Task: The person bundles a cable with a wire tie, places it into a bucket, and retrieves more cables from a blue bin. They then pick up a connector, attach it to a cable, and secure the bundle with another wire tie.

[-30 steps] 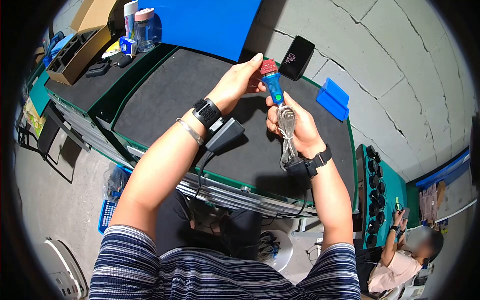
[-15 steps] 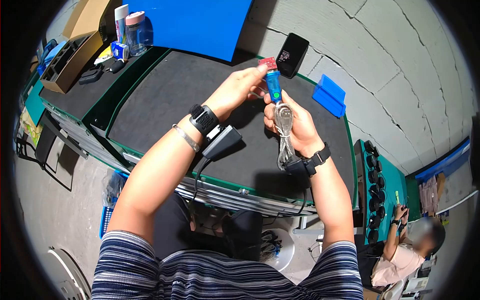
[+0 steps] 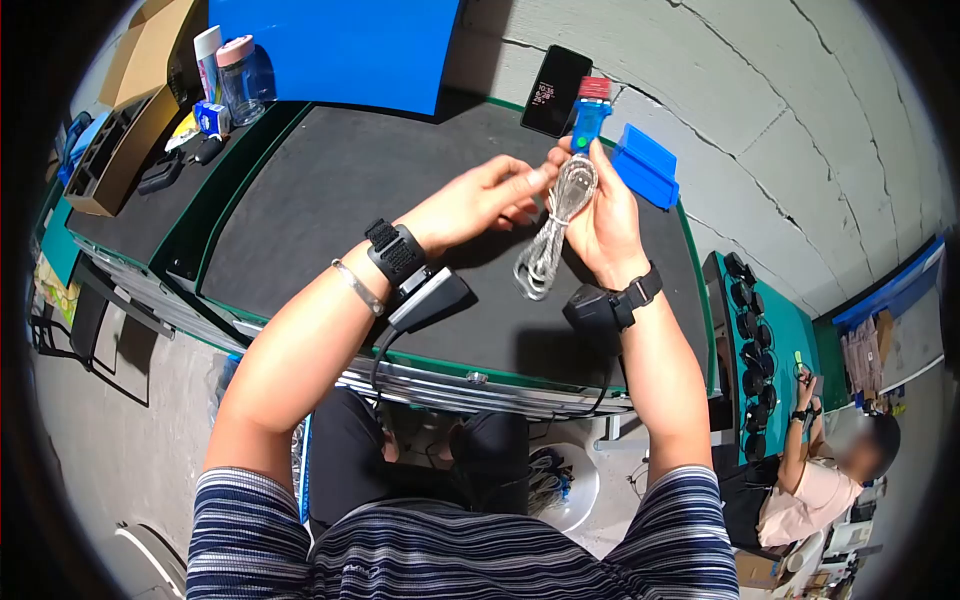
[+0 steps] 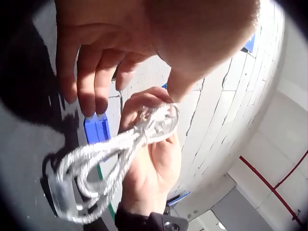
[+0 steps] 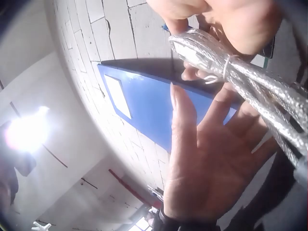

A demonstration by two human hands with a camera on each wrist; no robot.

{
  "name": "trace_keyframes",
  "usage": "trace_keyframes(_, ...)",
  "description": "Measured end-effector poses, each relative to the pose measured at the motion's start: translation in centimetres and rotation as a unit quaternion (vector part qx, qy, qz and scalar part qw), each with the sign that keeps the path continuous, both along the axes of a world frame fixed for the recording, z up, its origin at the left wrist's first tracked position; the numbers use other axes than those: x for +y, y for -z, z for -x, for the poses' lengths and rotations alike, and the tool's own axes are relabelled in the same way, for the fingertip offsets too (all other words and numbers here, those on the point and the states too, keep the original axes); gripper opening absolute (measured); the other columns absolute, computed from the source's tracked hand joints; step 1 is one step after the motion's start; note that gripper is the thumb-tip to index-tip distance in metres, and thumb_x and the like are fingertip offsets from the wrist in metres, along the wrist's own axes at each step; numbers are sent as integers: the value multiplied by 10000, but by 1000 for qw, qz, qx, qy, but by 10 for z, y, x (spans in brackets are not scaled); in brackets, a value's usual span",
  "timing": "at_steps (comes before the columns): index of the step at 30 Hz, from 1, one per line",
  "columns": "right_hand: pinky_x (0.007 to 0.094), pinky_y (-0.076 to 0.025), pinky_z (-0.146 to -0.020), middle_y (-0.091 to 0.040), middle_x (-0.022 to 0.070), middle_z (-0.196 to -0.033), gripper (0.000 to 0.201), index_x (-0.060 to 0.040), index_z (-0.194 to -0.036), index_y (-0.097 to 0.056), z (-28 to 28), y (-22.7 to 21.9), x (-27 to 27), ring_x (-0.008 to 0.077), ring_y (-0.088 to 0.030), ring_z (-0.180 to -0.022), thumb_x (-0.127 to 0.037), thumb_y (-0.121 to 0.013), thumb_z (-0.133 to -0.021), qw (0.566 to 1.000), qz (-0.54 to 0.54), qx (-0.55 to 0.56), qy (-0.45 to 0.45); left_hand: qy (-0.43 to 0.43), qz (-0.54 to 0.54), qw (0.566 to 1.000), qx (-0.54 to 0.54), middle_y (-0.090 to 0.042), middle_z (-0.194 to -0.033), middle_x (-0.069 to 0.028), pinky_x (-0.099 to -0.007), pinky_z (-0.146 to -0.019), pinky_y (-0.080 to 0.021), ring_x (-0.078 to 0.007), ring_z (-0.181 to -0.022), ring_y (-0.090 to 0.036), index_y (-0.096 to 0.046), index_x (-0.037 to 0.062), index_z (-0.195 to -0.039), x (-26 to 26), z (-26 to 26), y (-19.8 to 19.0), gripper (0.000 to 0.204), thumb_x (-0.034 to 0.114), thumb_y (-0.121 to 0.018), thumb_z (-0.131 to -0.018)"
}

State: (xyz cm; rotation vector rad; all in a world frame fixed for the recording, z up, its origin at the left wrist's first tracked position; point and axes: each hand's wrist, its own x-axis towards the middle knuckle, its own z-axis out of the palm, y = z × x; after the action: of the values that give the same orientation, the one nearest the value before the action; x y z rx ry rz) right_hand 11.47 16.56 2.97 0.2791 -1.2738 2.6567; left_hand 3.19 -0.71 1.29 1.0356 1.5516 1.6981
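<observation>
My right hand [image 3: 590, 170] grips a translucent blue adapter [image 3: 588, 118] with a small red board on its top end, held upright above the black mat [image 3: 330, 190]. A tied coil of silver cable [image 3: 552, 225] hangs from the adapter in front of the right palm. My left hand [image 3: 520, 188] reaches in from the left with straight fingers, its fingertips touching the top of the coil. In the left wrist view, the left hand [image 4: 110, 53] hovers open over the cable [image 4: 101, 159] held by the right hand [image 4: 149, 159]. In the right wrist view, the left hand [image 5: 202, 159] shows a flat palm beside the cable [image 5: 240, 77].
A phone [image 3: 556, 90] leans on the wall behind the mat, with a blue bin [image 3: 645, 170] to its right. Bottles [image 3: 235, 75], a cardboard box [image 3: 120, 100] and a blue board [image 3: 330, 45] stand at the back left. A seated person [image 3: 830, 490] is at lower right.
My right hand raised the adapter up and away. My left hand let go of the red board end and dropped to the cable coil, which now hangs free below the right hand.
</observation>
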Motion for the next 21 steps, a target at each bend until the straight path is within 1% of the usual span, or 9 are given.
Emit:
trace_keyframes(3, 368, -513, -864, -616, 92, -1002, 276, -45, -1092, -546, 1, -1, -5, 214, -608, -975, -301, -482, -1013, 996, -2, 11, 93, 68, 28, 992, 101, -636, -963, -30, -258, -829, -481, -86, -874, -586, -475, 8, -1232, 3, -5, 1, 488, 316, -679, -912)
trace_keyframes(4, 376, -510, -866, -609, 103, -1034, 256, -53, -1089, -543, 1, 0, -6, 227, -597, -1010, -291, -500, -1006, 995, 3, 15, 96, 41, 44, 989, 135, -639, -879, -16, -260, -793, -483, -80, -822, -583, -503, 13, -1185, 3, -6, 3, 472, 212, -761, -844)
trace_keyframes(7, 372, -508, -877, -613, 118, -1072, 281, -32, -1115, -543, 2, 1, -7, 238, -596, -1021, -287, -508, -1003, 994, -35, 18, 104, 11, 69, 976, 205, -682, -853, -71, -310, -737, -511, -153, -812, -656, -546, 17, -1119, 1, -3, 0, 461, 254, -780, -801)
trace_keyframes(8, 383, -496, -892, -614, 113, -1075, 284, -41, -1115, -549, 1, -1, -8, 231, -589, -1033, -299, -516, -999, 991, -64, 8, 117, -17, 55, 978, 201, -681, -819, -58, -322, -713, -514, -159, -782, -660, -579, 26, -1026, 0, -3, 0, 373, 210, -791, -779)
trace_keyframes(12, 375, -480, -905, -622, 65, -1049, 297, -72, -1092, -562, 0, -1, -6, 147, -595, -1010, -350, -522, -997, 968, -201, -13, 146, -103, 62, 963, 241, -684, -831, -75, -322, -723, -520, -175, -802, -669, -619, 13, -1025, -5, -3, -6, 341, 193, -779, -784)
trace_keyframes(15, 372, -483, -914, -631, 60, -1029, 282, -62, -1075, -568, 1, 2, -6, 150, -605, -980, -329, -512, -1004, 965, -184, 5, 186, -118, 34, 964, 234, -665, -877, -37, -272, -757, -506, -102, -832, -626, -632, 33, -1121, -4, 0, -3, 359, 183, -760, -821)
trace_keyframes(17, 367, -485, -911, -634, 63, -1025, 270, -60, -1071, -570, 0, -1, -6, 155, -609, -970, -316, -513, -1004, 972, -154, 0, 179, -116, 30, 963, 241, -674, -914, -42, -271, -789, -505, -103, -863, -629, -632, 26, -1168, -4, 1, -3, 351, 194, -711, -870)
trace_keyframes(19, 357, -489, -904, -641, 69, -1019, 248, -56, -1063, -574, -1, -5, -5, 164, -616, -948, -290, -516, -1004, 982, -96, -11, 161, -74, -7, 983, 168, -705, -977, -115, -307, -809, -518, -161, -913, -671, -640, 10, -1148, -4, 1, -3, 311, 181, -676, -891)
trace_keyframes(21, 350, -489, -894, -641, 70, -1019, 241, -59, -1063, -575, 0, -3, 1, 165, -617, -946, -285, -517, -1003, 984, -97, -11, 149, -66, -13, 981, 183, -700, -988, -103, -300, -818, -513, -147, -914, -659, -633, 14, -1155, -3, 3, 0, 288, 184, -641, -923)
